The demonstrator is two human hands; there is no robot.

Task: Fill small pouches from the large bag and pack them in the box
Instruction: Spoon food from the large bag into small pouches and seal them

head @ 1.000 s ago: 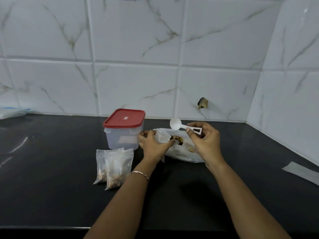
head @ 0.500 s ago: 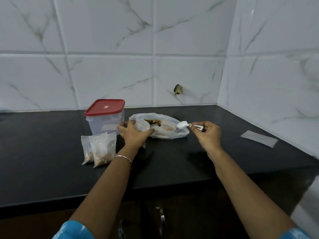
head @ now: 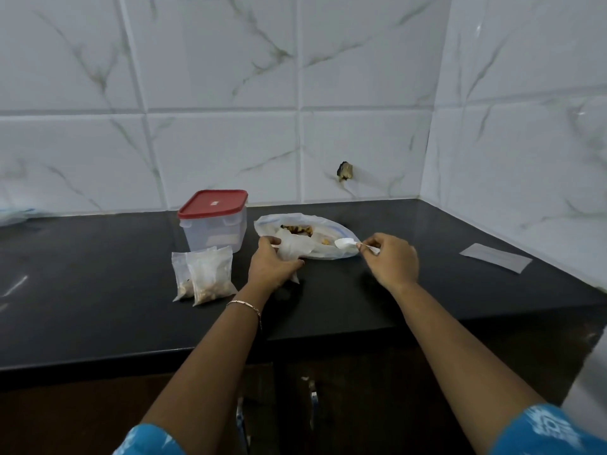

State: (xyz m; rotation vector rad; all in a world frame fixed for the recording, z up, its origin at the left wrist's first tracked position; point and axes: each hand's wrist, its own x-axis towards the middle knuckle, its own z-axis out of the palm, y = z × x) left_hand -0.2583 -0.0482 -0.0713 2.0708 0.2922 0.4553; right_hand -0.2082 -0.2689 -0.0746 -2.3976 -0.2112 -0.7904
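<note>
A large clear bag (head: pixel 328 254) with nuts and dried fruit lies open on the black counter (head: pixel 98 290), near the back wall. My left hand (head: pixel 272 267) grips a small clear pouch (head: pixel 294 246) upright just in front of the bag's mouth. My right hand (head: pixel 392 261) pinches the handle of a white plastic scoop (head: pixel 346 243), whose bowl rests at the bag's right side. Two filled small pouches (head: pixel 205 274) lie side by side to the left. Behind them stands a clear box (head: pixel 213 221) with its red lid shut.
A flat empty pouch (head: pixel 496 262) lies at the right, near the tiled side wall. Another plastic item (head: pixel 14 215) sits at the far left edge. The counter's front edge runs just below my forearms, with cabinet handles (head: pixel 312 395) underneath.
The view has pulled back and down. My right hand has lowered the scoop from above the pouch to the bag's right side. My left hand still holds the small pouch.
</note>
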